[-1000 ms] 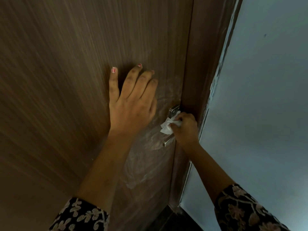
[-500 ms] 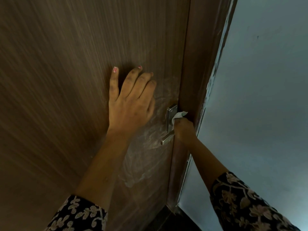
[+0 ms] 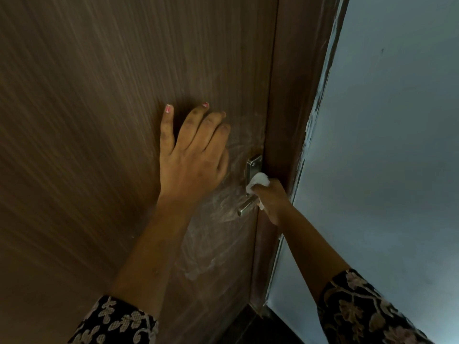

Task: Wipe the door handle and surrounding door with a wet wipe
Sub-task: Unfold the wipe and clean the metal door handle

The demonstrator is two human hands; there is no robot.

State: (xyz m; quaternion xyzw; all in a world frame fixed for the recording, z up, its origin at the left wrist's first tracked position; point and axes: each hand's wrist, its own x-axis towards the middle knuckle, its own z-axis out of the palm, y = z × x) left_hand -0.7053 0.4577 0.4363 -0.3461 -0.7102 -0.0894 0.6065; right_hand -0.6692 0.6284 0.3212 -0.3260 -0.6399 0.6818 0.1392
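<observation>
Brown wood-grain door (image 3: 99, 120) fills your view, its metal door handle (image 3: 246, 207) at the right edge. Your right hand (image 3: 273, 203) clamps the wet wipe (image 3: 259, 182) against the handle's plate; your left hand (image 3: 191, 167) lies flat, fingers straight, on the panel beside it. Handle-wiping looks underway; next, drag the wipe down the lever.

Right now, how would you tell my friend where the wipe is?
Find the big brown door, then the silver handle by its right edge. The wipe is bunched in the right hand against that handle. It is the only crumpled white thing there.
</observation>
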